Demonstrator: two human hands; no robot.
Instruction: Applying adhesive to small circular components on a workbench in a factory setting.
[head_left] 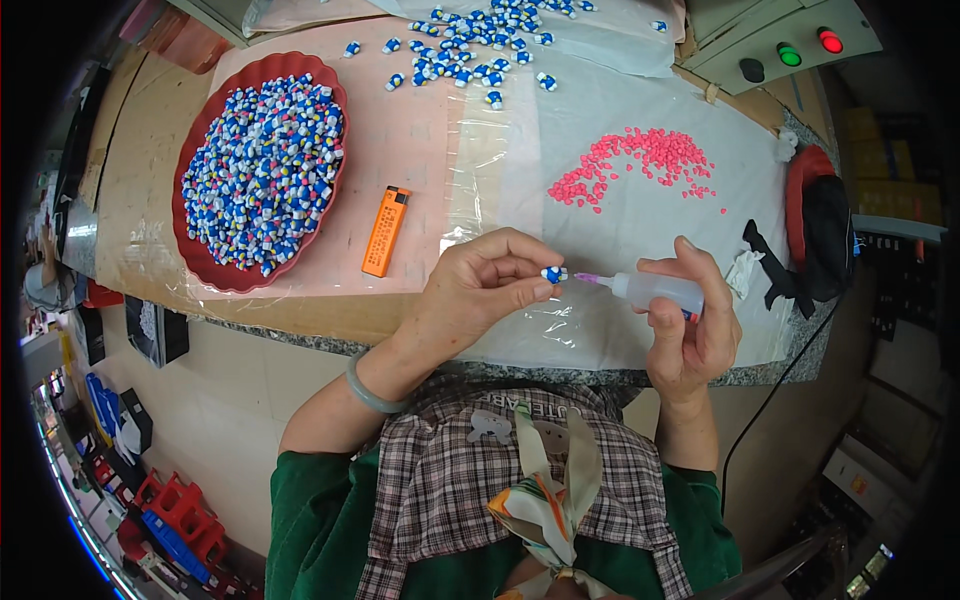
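Observation:
My left hand (478,288) pinches a small blue and white piece (553,273) between thumb and fingertips. My right hand (690,325) grips a small clear squeeze bottle (655,291) lying sideways, its thin purple nozzle tip touching the piece. Both hands hover over a clear plastic sheet (600,330) at the near edge of the table. A heap of small pink bits (640,160) lies on the sheet beyond my hands.
A red oval tray (205,255) heaped with blue and white pieces sits at the left. An orange lighter (386,230) lies beside it. Several loose blue and white pieces (480,45) are scattered at the far side. A grey control box (780,40) with coloured buttons stands far right.

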